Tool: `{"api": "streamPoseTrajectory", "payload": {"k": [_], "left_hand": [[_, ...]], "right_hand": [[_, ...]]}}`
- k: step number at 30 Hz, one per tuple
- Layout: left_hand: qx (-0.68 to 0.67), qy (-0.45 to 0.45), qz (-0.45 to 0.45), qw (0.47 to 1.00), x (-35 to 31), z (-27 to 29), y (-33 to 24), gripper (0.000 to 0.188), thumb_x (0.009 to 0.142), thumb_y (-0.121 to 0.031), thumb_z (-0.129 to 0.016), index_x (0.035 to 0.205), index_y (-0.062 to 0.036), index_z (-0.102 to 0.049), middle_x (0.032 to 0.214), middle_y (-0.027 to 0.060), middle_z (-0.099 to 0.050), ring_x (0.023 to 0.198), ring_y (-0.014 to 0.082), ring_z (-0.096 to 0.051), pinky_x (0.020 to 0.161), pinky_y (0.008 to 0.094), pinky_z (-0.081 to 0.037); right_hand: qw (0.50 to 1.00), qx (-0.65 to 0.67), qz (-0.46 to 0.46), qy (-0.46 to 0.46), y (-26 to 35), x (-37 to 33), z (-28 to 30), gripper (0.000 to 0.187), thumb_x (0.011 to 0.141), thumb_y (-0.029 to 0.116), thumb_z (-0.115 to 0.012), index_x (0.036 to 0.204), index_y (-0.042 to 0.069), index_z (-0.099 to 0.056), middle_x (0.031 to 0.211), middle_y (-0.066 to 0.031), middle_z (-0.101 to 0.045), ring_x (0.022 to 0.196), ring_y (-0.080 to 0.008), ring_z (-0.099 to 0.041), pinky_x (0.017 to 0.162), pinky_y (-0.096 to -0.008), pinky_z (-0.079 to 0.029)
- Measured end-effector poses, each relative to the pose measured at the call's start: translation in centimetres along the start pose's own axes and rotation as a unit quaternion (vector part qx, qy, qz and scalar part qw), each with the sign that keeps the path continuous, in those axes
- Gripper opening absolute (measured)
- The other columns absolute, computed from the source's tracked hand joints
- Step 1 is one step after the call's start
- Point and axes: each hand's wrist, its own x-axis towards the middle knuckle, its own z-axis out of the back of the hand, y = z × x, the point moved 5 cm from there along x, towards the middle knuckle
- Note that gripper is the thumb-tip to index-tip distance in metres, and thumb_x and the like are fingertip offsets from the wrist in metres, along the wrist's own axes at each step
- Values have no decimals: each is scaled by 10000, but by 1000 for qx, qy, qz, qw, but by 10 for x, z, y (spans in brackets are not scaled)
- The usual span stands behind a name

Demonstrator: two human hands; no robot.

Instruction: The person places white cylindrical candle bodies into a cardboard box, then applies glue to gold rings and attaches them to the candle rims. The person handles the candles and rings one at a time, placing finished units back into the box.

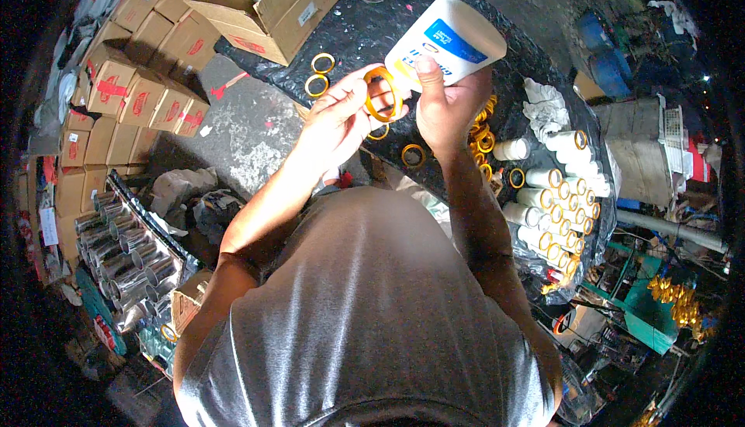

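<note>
My left hand [335,119] pinches a gold-coloured ring [370,95] by its edge, with the opening facing me. In my right hand [448,113] is a white plastic bottle [477,35] with a blue label, tilted so its narrower end points down-left at the ring. That end is partly washed out by bright light, so I cannot make out its tip. Loose gold rings lie on the black sheet: one [317,85] left of my left hand, another [413,155] between my forearms. A heap of such rings [484,141] lies beside my right forearm.
White cylinders with gold rims [552,217] lie grouped on the black-covered table [365,27] at the right. An open cardboard box [272,27] holding white cylinders stands far left. Stacked cartons [124,78] rise further left, with shiny metal cylinders [128,252] nearer me.
</note>
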Motion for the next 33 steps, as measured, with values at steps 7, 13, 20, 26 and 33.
{"api": "streamPoseTrajectory", "payload": {"k": [7, 13, 20, 26, 33], "left_hand": [[-177, -24, 57, 982, 5, 13, 19, 335, 1098, -290, -490, 1356, -125, -625, 1418, 257, -573, 1347, 421, -545, 1135, 591, -444], [169, 41, -98, 980, 5, 21, 1, 760, 900, -118, -789, 1554, -59, -407, 1498, 151, -527, 1307, 284, -569, 1051, 458, -510], [664, 57, -313, 677, 0, 3, -62, 863, 725, -199, -907, 1475, -17, -521, 1461, 217, -574, 1324, 344, -593, 1095, 437, -495], [687, 88, -336, 638, 4, 19, -65, 775, 735, -187, -905, 1411, -10, -570, 1448, 238, -574, 1339, 376, -578, 1095, 463, -492], [704, 11, -297, 645, 21, 74, -46, 663, 764, -184, -905, 1334, -15, -611, 1458, 225, -560, 1322, 374, -586, 1078, 439, -498]], "right_hand": [[998, 36, 25, -36, -9, 1, -11, 419, 936, 163, -769, 1238, -12, -538, 1156, -120, -658, 1032, -195, -658, 945, -365, -523], [940, 317, -121, -43, -23, 5, -29, 424, 966, 264, -751, 1264, 27, -565, 1157, -79, -668, 1023, -184, -656, 916, -377, -540], [959, 247, -139, 9, -28, -5, -27, 421, 956, 167, -747, 1305, 42, -548, 1190, -74, -659, 1069, -186, -653, 976, -395, -532], [972, 184, -141, -23, -42, -2, -37, 441, 889, 223, -780, 1220, 21, -571, 1065, -100, -686, 931, -182, -675, 836, -374, -576], [940, 236, -225, -105, -123, -28, -3, 318, 1025, 189, -625, 1270, 1, -547, 1117, -114, -673, 993, -232, -666, 902, -389, -556]]}}
